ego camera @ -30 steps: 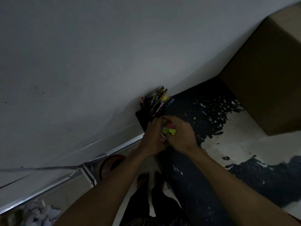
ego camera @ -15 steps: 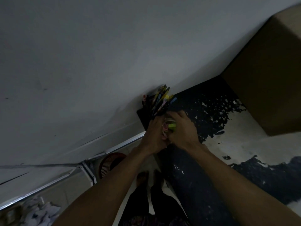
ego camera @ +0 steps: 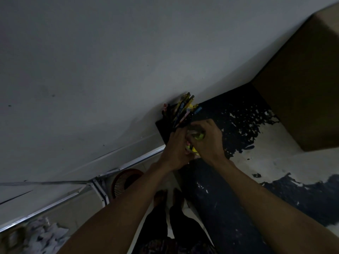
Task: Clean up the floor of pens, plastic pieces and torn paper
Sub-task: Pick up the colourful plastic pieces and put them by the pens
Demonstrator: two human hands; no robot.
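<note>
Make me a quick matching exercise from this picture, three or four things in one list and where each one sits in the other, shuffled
Things:
1. pens
2. cardboard box
3. red basket
4. torn paper

Places:
A. bottom left corner of the view
B. upright in a dark holder against the wall, just beyond the hands
C. far right, on the worn dark surface
D. low down, left of the bare feet

Pairs: 1-B, 2-C, 3-D, 4-A
</note>
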